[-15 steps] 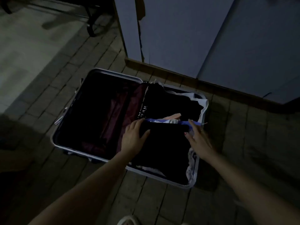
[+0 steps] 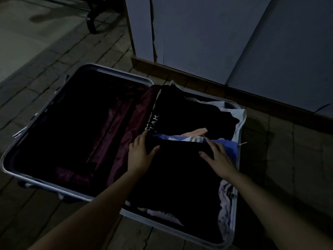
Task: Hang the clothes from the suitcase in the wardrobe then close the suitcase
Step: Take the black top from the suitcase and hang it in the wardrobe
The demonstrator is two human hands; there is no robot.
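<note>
Neither grip has closed: the left hand (image 2: 139, 156) lies flat with fingers spread on the near black garment (image 2: 180, 177), at its far left corner, and the right hand (image 2: 219, 156) rests open-palmed on the same garment's far right edge, fingertips toward the blue cloth (image 2: 228, 147).

From the head view, the suitcase (image 2: 115, 69) lies open on the tiled floor (image 2: 45, 60). Its left half shows only dark maroon lining (image 2: 115, 127); whether anything lies in its deepest shadow cannot be told. Its right half is full: the near black garment, a second black garment with white lettering (image 2: 189, 114) toward the far edge, blue and peach cloth between them, and pale fabric (image 2: 225, 201) along the right wall.

Judged from this, the task is barely begun: no garment looks lifted, all the clothes appear packed, and the lid is unclosed. The pale wardrobe (image 2: 207, 33) stands just beyond the suitcase's far edge, doors apparently shut.
</note>
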